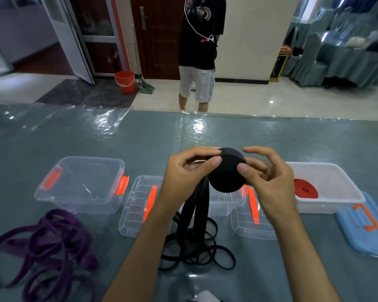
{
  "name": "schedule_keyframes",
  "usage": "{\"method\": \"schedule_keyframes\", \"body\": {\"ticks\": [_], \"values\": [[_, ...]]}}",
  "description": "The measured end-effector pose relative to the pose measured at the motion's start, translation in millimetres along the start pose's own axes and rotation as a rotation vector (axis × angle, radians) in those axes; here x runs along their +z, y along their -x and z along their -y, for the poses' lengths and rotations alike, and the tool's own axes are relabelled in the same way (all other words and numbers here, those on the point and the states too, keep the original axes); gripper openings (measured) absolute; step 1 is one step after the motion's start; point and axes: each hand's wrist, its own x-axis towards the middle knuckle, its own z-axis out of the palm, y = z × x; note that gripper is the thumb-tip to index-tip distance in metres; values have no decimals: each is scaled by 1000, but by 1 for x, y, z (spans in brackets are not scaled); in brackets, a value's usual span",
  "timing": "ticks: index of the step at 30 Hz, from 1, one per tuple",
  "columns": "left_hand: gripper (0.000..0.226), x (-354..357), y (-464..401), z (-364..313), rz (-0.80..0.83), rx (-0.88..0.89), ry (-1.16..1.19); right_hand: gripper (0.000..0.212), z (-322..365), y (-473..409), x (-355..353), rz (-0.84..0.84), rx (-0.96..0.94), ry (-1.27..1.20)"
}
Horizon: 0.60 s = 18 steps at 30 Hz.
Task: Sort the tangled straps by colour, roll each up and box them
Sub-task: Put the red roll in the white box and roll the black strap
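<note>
Head view of a strap-sorting bench, items listed from largest to smallest. The table (pixel 52 136), under a glossy grey-green cover, fills the lower half of the field. At 9 o'clock from the hands stands an open clear box (pixel 81 184) with orange latches; at 3 o'clock stands a white box (pixel 327 188) that holds a rolled red strap (pixel 304 189), with a blue lid (pixel 362 232) just beside it at 4 o'clock. A second clear box (pixel 225 203) lies partly hidden behind the hands, flanked by two clear lids (pixel 138 205). A loose purple strap (pixel 44 243) lies heaped at 8 o'clock, not yet rolled.

The black strap (pixel 205 243) is the item in work: its wound part, a black roll (pixel 227 173), is held above the table at centre, with its flat face toward the camera, so the winding axis runs roughly along the line of sight. The left hand (pixel 183 173) pinches the roll's rim between thumb and fingertips at 10 o'clock; the right hand (pixel 271 177) presses its thumb on the face at 3 o'clock, fingers curled behind. The unwound tail drops from the roll at 7 o'clock to a tangle on the table at 6 o'clock. Judged stage: rolling partly done; further winding must draw the tail upward from 6 o'clock, and the partly hidden clear box lies just behind the roll
</note>
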Motion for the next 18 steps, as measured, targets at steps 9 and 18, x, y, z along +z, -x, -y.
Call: {"method": "schedule_keyframes", "body": {"ticks": [9,18], "values": [[25,-9,2,-1,-43,-42,-63,37,-1,-3,-5,152,126,-36],[32,-14,5,1,-83,-20,-46,30,-5,-2,-12,186,130,-55]]}}
